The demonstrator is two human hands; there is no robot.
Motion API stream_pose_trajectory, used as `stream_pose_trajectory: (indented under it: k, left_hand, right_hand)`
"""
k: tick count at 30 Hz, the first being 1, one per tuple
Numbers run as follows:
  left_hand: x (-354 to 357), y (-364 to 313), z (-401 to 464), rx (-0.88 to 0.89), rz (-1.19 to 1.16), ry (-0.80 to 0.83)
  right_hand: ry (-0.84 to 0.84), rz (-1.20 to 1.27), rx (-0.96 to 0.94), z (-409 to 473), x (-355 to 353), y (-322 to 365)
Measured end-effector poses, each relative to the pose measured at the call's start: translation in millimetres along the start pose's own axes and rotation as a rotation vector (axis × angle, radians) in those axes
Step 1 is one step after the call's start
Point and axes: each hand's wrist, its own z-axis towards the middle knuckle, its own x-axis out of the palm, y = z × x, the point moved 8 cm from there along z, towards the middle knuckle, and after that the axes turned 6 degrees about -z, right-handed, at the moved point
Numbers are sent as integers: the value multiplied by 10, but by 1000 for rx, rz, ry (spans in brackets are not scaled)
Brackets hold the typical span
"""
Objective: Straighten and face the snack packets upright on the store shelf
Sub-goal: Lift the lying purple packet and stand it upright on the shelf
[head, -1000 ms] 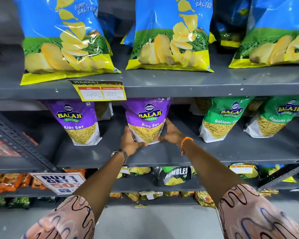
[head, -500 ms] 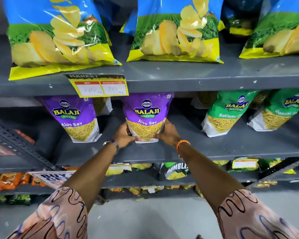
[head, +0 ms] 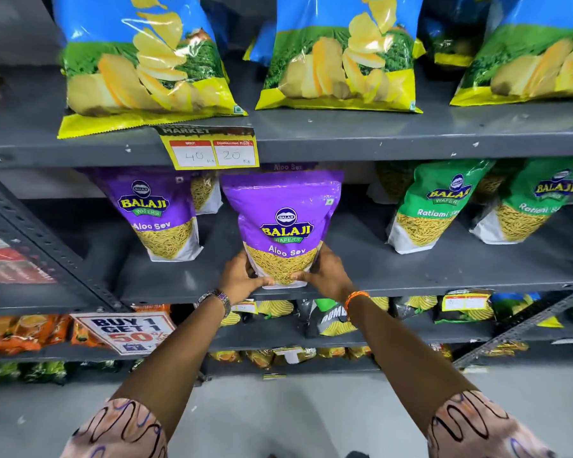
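Observation:
A purple Aloo Sev packet (head: 283,223) stands upright at the front edge of the middle grey shelf (head: 411,276), label facing me. My left hand (head: 240,279) grips its lower left corner and my right hand (head: 325,276) grips its lower right corner, thumbs across the bottom front. A second purple Aloo Sev packet (head: 159,213) stands to the left, farther back, with another packet partly hidden behind it. Two green Ratlami Sev packets (head: 434,206) (head: 530,206) lean on the right of the same shelf.
Large blue and yellow chip bags (head: 146,61) (head: 341,57) sit on the shelf above, with a yellow price tag (head: 209,150) hanging from its edge. Lower shelves hold small snack packets and a "Buy 1 Get 1" sign (head: 126,332). A slanted metal brace (head: 47,246) crosses the left side.
Both hands have pulled the held purple packet forward to the shelf's front edge, so its whole face shows below the upper shelf. The camera view shifted slightly.

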Motion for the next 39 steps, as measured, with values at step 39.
stream_pose_trajectory:
  k: [39]
  left_hand:
    - [-2411, 125, -16, 12, 133, -429]
  right_hand:
    - [291, 184, -30, 984, 2272, 1409]
